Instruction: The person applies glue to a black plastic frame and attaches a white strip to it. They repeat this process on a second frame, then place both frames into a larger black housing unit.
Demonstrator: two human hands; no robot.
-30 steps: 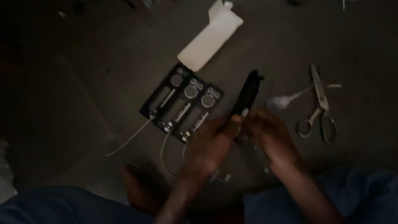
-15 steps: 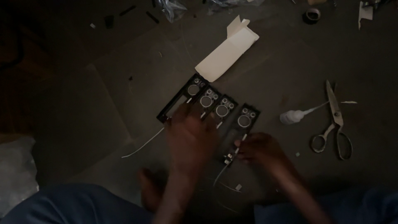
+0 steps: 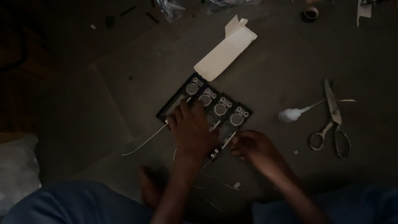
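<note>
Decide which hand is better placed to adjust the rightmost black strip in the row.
Probably the right hand: its fingertips sit at the lower end of the rightmost black strip, while the left hand lies flat across the other strips.

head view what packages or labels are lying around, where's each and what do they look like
Flat white carton: on the floor above the black panels, long, top flap open.
Clear plastic bag: top edge, crumpled.
White squeeze bottle: left of the scissors, small, thin nozzle.
No screens or signs.

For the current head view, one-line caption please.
Left hand presses a row of black circuit strips; right hand touches its end, scissors nearby.
</note>
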